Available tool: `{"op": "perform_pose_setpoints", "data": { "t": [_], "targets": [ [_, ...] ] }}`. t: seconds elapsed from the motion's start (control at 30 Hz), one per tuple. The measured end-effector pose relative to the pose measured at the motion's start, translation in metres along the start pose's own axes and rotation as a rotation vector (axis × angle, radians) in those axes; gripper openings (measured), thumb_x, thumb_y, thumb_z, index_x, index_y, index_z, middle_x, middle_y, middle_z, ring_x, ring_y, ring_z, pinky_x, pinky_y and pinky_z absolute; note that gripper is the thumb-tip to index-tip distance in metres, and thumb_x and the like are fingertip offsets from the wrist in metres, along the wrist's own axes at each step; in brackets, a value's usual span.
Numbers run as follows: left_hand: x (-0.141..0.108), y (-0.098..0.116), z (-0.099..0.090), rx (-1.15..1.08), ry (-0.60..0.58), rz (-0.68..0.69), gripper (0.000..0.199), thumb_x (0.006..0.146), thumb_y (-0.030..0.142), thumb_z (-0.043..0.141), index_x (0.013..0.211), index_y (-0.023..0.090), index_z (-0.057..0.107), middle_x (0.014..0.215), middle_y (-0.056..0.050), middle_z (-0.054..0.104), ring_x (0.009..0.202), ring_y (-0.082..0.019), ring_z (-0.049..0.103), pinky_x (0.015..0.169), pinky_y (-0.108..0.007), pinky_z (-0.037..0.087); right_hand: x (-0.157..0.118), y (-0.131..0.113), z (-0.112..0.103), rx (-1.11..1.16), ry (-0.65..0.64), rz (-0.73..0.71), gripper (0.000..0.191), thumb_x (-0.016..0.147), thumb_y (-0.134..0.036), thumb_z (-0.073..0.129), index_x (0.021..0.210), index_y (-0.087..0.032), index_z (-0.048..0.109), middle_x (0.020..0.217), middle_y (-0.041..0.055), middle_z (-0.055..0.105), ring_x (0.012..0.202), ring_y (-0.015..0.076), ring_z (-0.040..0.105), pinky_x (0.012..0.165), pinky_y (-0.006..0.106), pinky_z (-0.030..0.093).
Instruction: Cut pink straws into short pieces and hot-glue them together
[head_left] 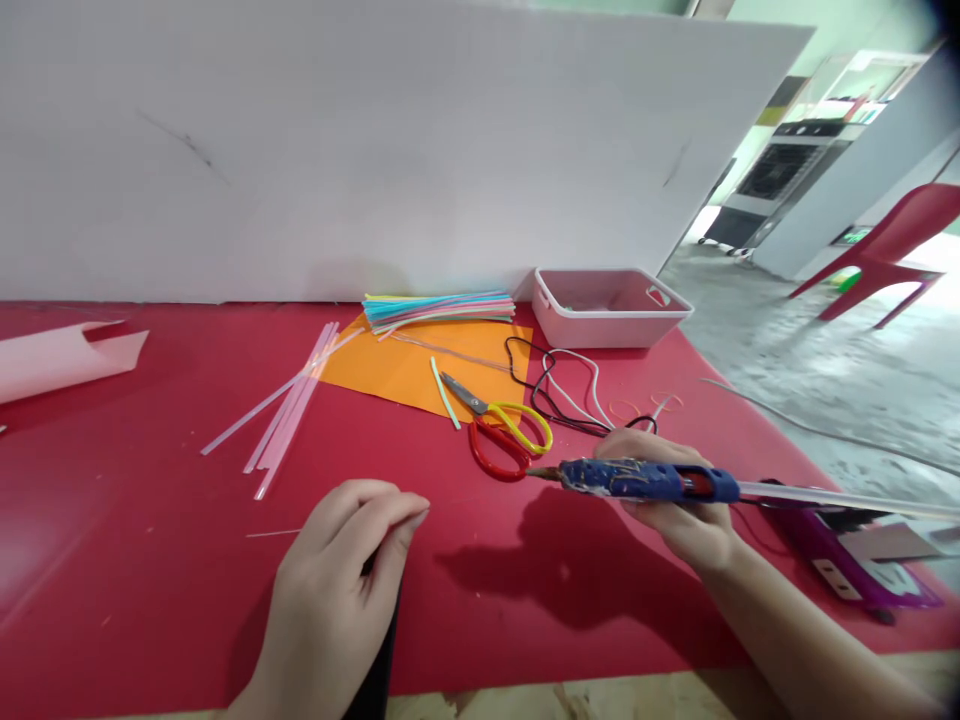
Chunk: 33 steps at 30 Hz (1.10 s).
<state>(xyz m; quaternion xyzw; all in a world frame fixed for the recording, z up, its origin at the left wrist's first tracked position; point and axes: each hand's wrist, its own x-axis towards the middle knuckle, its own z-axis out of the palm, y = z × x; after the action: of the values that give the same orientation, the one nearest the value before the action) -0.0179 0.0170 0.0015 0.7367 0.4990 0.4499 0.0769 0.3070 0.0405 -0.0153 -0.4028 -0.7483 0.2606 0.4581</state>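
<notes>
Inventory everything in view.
table: 1, red, foreground
board: 1, white, back
curled sheet: 1, pink, left
strips: several, pink, left
stick bundle: 1, multicoloured, back
paper: 1, orange, centre
sliver: 1, green, centre
scissors: 1, red/yellow, centre
cords: count unclear, black and white, right
bands: 2, orange, right
basket: 1, pink, back
glue gun: 1, blue, right
device: 1, purple, right
floor cable: 1, pale, right
chair: 1, red, background
appliance: 1, grey, background
left hand: 1, bare, left
right hand: 1, bare, right

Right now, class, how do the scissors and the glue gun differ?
The scissors lie partly on the orange sheet; the glue gun is held up in the right hand. The scissors have red and yellow handles; the glue gun is mostly blue. Both taper to a tip.
</notes>
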Motion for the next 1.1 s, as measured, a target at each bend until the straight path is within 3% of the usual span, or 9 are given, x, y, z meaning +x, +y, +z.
{"op": "perform_pose_setpoints", "data": {
  "t": [0.23,0.47,1.1],
  "targets": [
    [-0.0019,0.0091,-0.0057,-0.038,-0.01,0.02,0.015,0.09,0.015,0.067,0.089,0.027,0.077,0.083,-0.003,0.074,0.075,-0.019,0.071,0.076,-0.026,0.055,-0.0064,0.005,0.0008,0.133,-0.109,-0.045,0.032,0.096,-0.049,0.06,0.101,-0.021,0.074,0.087,0.0076,0.075,0.076,0.0239,0.072,0.071,0.035,0.057],
    [-0.0016,0.0062,-0.0067,0.071,-0.064,0.162,0.018,0.096,0.007,0.058,0.095,0.021,0.07,0.087,0.0,0.069,0.08,-0.012,0.068,0.079,-0.02,0.053,-0.0022,0.0051,0.0033,0.15,-0.089,-0.095,0.037,0.094,-0.055,0.062,0.096,-0.02,0.074,0.082,0.0068,0.074,0.069,0.0218,0.07,0.065,0.033,0.057],
    [-0.0021,0.0029,-0.0064,0.072,-0.074,0.191,0.019,0.096,0.004,0.057,0.098,0.02,0.067,0.091,0.0,0.066,0.085,-0.009,0.065,0.085,-0.018,0.049,-0.0005,0.0009,0.0022,0.15,-0.102,-0.094,0.027,0.094,-0.045,0.063,0.095,-0.02,0.072,0.079,0.007,0.073,0.066,0.0212,0.069,0.063,0.033,0.055]
  ]
}}
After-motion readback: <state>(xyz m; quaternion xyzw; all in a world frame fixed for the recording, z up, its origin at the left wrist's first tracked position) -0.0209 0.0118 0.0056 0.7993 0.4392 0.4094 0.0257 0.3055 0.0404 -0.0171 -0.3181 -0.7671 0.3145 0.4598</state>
